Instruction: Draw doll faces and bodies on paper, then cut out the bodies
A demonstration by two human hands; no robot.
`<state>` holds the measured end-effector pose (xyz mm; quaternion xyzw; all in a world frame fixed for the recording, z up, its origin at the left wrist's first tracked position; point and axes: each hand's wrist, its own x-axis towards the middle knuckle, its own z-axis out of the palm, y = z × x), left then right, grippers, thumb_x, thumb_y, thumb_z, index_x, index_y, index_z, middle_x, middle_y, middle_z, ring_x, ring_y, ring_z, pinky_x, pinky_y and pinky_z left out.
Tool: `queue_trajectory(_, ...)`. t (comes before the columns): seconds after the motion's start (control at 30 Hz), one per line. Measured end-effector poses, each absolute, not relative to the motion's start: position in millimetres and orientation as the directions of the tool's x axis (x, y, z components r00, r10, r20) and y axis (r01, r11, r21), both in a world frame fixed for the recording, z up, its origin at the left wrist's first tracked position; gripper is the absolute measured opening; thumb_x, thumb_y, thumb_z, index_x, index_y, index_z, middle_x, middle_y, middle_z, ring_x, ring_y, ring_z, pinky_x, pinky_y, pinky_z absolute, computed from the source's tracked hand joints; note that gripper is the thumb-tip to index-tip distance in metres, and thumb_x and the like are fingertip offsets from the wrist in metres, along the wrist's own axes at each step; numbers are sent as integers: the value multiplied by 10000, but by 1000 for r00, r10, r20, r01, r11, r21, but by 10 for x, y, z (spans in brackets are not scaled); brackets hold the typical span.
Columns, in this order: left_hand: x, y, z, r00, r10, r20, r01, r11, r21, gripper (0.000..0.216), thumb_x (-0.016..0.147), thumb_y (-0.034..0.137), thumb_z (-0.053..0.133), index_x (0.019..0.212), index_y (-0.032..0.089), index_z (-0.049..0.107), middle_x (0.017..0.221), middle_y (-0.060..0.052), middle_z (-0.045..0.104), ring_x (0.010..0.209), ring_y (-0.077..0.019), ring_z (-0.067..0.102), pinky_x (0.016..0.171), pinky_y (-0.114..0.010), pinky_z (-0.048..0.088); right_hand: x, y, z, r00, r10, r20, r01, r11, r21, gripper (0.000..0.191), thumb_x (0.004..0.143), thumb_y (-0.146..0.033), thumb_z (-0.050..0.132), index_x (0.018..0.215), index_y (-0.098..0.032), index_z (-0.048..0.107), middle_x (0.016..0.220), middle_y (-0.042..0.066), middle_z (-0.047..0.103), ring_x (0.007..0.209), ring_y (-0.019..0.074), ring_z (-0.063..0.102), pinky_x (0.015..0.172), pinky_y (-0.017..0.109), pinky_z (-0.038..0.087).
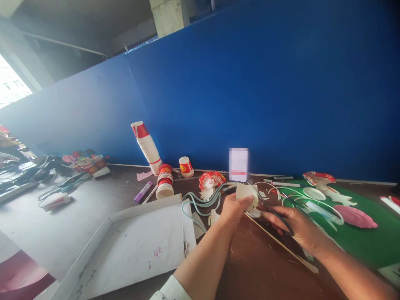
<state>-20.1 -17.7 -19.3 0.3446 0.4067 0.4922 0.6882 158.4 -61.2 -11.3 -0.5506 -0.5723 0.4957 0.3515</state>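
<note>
My left hand (233, 210) is closed on a piece of off-white paper (244, 191), with the thumb lying across its face. My right hand (296, 225) grips a pair of scissors (288, 228) by the dark handles. The blades point toward the paper's right edge; whether they touch it I cannot tell. Below the paper, a thin wooden stick (281, 243) lies slantwise on the brown table (256, 266). Just left of the paper sits a paper cup cut into a red and white flower shape (208, 183). Pale scraps (213, 216) lie near my left wrist.
A white box lid (134, 250) lies at left. Behind it stand a leaning stack of paper cups (148, 150), a single cup (186, 167) and a purple tube (143, 191). Grey-green cables (196, 204) loop mid-table. A green mat (371, 241) holds a pink object (354, 216).
</note>
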Motion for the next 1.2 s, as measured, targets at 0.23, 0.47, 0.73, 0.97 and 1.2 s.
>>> queue_trajectory(0.23,-197,-162,-185,104,982,-159,-323,185,928,332,672,362,836,875,112,752,807,-108,727,704,-222,647,731,-356,526,1578,-617,-93,-164,970,-177,301,-122,-946,561,732,-644,721,1072,-203,795,595,0,570,569,129,468,503,252,354)
queue_trajectory(0.47,-209,-196,-135,94,985,-143,-318,166,934,409,662,399,829,887,71,737,789,-121,716,643,-186,617,657,-318,481,1583,-640,-45,-230,952,-201,304,-126,-944,635,739,-680,701,1123,-180,777,593,-1,553,570,127,474,497,243,354)
queue_trajectory(0.73,-209,-187,-138,109,980,-168,-298,193,935,445,617,431,852,875,85,742,784,-114,720,627,-183,622,647,-314,483,1590,-639,-30,-237,949,-207,318,-125,-940,557,740,-634,723,1067,-189,792,586,-2,550,570,130,464,503,254,345)
queue_trajectory(0.97,-223,-187,-128,136,976,-170,-294,203,934,453,587,418,862,862,79,743,770,-110,718,629,-179,618,628,-297,475,1609,-643,36,-240,946,-219,350,-126,-928,563,729,-635,717,1085,-205,790,601,-12,553,578,130,459,524,254,353)
queue_trajectory(1.2,-241,-185,-133,152,974,-168,-294,207,933,482,576,445,857,871,82,741,761,-104,711,624,-180,615,624,-302,478,1612,-640,53,-231,943,-239,376,-140,-916,532,719,-616,732,1063,-215,795,589,-22,550,557,120,460,510,242,349)
